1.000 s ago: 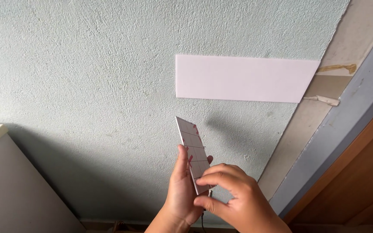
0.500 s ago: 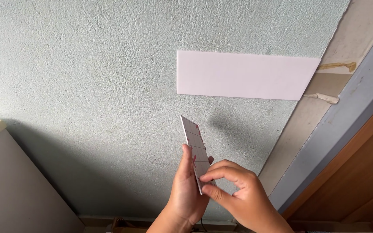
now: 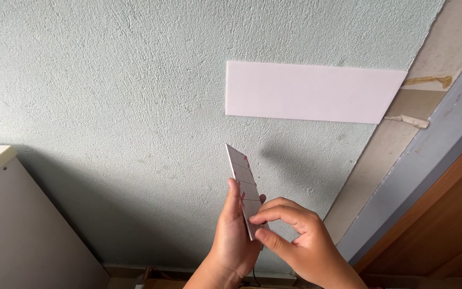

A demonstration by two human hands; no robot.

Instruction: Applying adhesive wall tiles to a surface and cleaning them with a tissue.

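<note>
My left hand (image 3: 233, 243) holds a narrow white strip (image 3: 243, 183) upright in front of a textured pale green wall (image 3: 108, 96). The strip is seen almost edge-on and has faint cross lines and small red marks. My right hand (image 3: 295, 241) pinches the strip's lower part with thumb and fingertips. A larger white rectangular panel (image 3: 311, 92) is stuck flat on the wall above and to the right of my hands.
A white cabinet (image 3: 12, 225) stands at the lower left. A beige and grey door frame (image 3: 418, 150) runs diagonally on the right, beside brown wood (image 3: 445, 230). Bits of old tape (image 3: 429, 81) cling to the frame.
Both hands and the strip have shifted slightly right and down. My right fingers have moved along the strip's lower part.
</note>
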